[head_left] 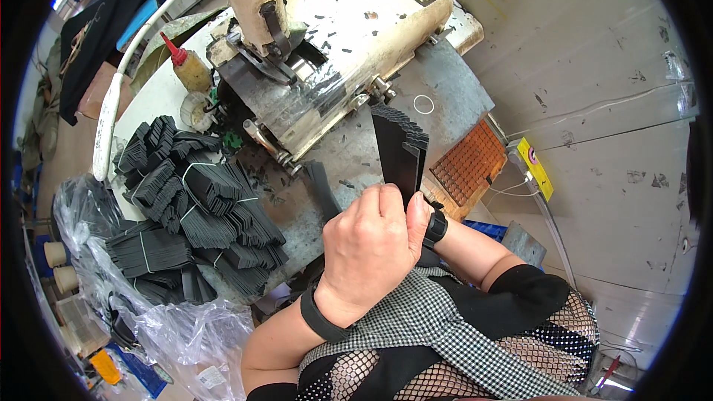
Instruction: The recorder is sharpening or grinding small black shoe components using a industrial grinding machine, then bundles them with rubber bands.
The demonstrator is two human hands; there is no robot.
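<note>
A fanned stack of flat black pieces [401, 150] stands upright in front of me, over the worn metal worktable [445, 89]. My left hand [368, 241], a black band on its wrist, is closed around the stack's lower end. My right hand [420, 206] is mostly hidden behind the left. Only a thumb edge and the wrist with a black watch show, pressed against the stack's right side. A curved black strip [321, 189] lies on the table just left of my left hand.
A beige industrial machine [356, 22] fills the table's back. Several banded bundles of black pieces [208, 208] pile up at the left above a clear plastic bag [89, 212]. An oil bottle with a red tip [189, 67], an orange perforated grid [468, 163] and a white ring [423, 104] are nearby.
</note>
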